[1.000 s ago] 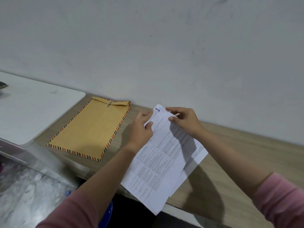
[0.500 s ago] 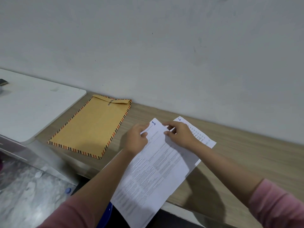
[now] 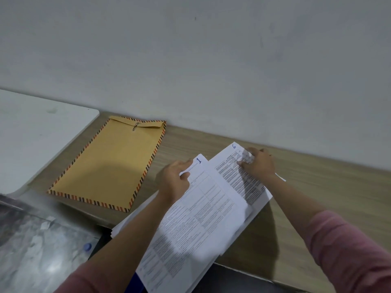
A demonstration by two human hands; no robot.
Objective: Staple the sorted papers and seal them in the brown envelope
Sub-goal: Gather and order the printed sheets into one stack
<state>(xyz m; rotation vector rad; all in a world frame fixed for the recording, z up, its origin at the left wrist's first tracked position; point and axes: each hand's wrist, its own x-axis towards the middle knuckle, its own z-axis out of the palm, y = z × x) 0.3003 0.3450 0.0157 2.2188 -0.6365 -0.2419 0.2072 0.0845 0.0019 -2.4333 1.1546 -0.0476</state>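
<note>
The left hand pinches the far corner of the sheet marked 1, overhanging the desk's near edge. The right hand presses flat, gripping nothing, on the sheet marked 6 just right. The brown envelope lies left.

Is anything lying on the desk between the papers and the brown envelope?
Nothing visible: only bare desk separates the papers from the brown envelope, which lies flat, its flap held by a clip.
</note>
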